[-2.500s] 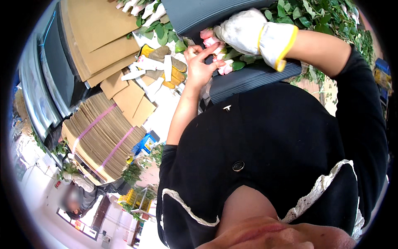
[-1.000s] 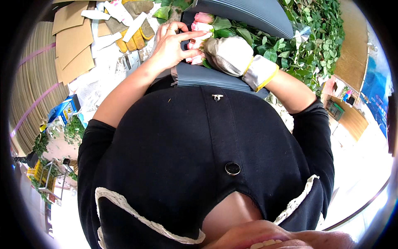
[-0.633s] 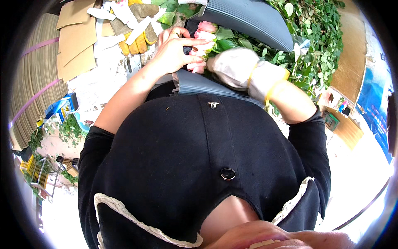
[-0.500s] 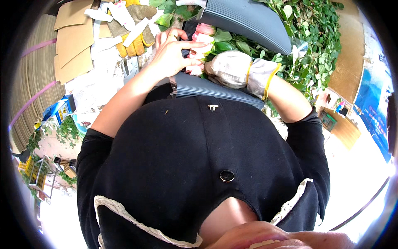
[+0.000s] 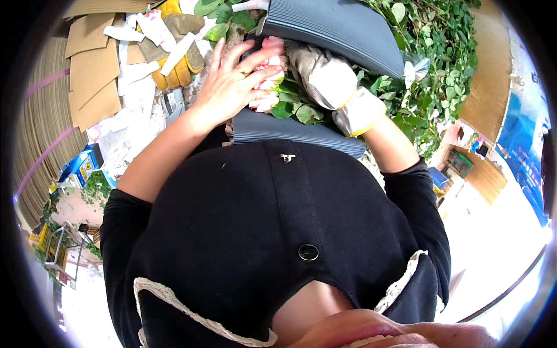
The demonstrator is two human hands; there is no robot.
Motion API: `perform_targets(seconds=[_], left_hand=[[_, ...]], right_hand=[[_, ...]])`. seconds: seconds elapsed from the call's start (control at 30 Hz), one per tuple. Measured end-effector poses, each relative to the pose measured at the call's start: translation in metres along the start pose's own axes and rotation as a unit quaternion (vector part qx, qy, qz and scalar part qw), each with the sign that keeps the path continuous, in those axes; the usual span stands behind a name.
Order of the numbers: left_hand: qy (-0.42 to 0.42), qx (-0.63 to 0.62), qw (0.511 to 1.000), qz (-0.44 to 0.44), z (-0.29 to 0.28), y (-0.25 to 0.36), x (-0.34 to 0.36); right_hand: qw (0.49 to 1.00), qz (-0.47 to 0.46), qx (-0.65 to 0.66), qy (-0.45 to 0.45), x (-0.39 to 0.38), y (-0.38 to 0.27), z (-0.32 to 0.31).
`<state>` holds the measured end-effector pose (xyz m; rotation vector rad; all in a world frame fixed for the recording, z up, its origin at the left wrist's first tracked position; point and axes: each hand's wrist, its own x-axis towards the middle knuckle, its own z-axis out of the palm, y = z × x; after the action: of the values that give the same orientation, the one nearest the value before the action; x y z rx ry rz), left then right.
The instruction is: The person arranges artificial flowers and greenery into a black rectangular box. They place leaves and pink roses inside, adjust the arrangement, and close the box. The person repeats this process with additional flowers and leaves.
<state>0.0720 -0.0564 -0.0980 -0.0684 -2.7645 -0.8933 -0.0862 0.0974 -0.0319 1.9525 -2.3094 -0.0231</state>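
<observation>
Pink roses lie in a row between two dark grey ribbed panels, the far panel and the near panel. My bare left hand rests against the blooms from the left, its fingers spread apart and lying over the petals. On the stem side, my right hand wears a white-and-grey glove with yellow trim. It lies over the leafy stems, close behind the flower heads. Its fingertips are partly hidden at the far panel's edge, so their grip is unclear.
Yellow-and-grey work gloves and white strips lie beyond my left hand. Brown cardboard pieces and a strapped cardboard stack stand at the left. A heap of green foliage fills the right, beside a brown board.
My right gloved hand has moved away from me, toward the far panel, uncovering leaves near the near panel. My left hand stays on the blooms, its fingers spread wider. The whole view has shifted slightly.
</observation>
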Motion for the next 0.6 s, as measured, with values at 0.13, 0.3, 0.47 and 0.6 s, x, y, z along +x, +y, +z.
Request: perform_targets(seconds=[0.13, 0.3, 0.47, 0.6], left_hand=[[-0.013, -0.141, 0.990, 0.003, 0.006, -0.008, 0.001], [-0.014, -0.154, 0.988, 0.011, 0.005, -0.011, 0.004], [0.024, -0.121, 0.991, -0.053, 0.004, -0.005, -0.003], [-0.021, -0.169, 0.980, -0.100, 0.009, -0.010, -0.008]], right_hand=[[0.999, -0.004, -0.013, 0.035, -0.004, 0.003, 0.004], [0.998, -0.005, -0.026, 0.053, -0.008, 0.004, 0.003], [0.968, -0.031, 0.194, -0.159, 0.008, 0.019, -0.059], [0.897, 0.341, 0.263, 0.098, -0.012, 0.039, -0.137]])
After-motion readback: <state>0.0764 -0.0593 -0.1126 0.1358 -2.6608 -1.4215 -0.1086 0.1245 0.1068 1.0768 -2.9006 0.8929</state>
